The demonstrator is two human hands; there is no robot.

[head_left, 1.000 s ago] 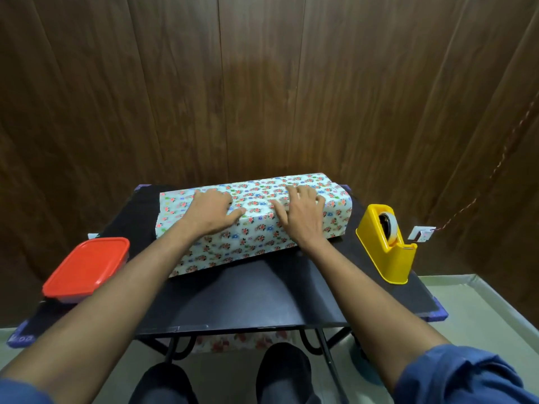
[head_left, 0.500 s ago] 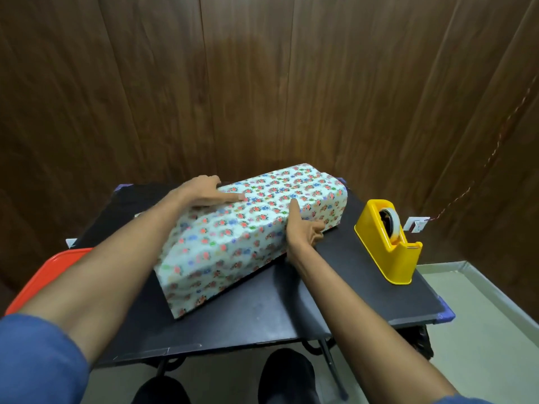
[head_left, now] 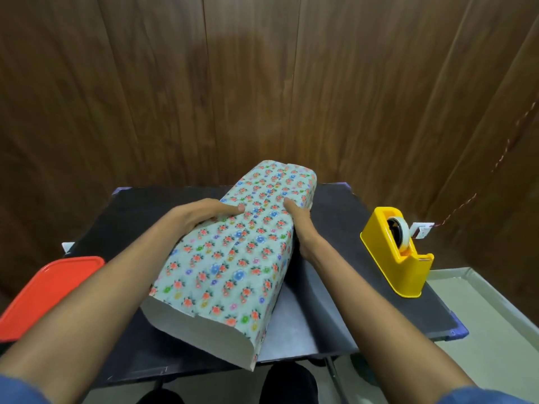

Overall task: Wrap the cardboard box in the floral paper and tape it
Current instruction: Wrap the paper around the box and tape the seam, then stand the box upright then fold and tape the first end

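Floral paper (head_left: 233,258) hiding the box, both hands (head_left: 201,214) (head_left: 300,223) in flanking grip, fingers mostly hidden.

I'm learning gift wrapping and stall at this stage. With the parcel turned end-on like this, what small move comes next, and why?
Probably fold down the open paper end nearest the person. The floral paper forms a tube whose near end gapes unfolded past the table's front edge, while the left hand and right hand grip the parcel's sides. The tape dispenser waits to the right.
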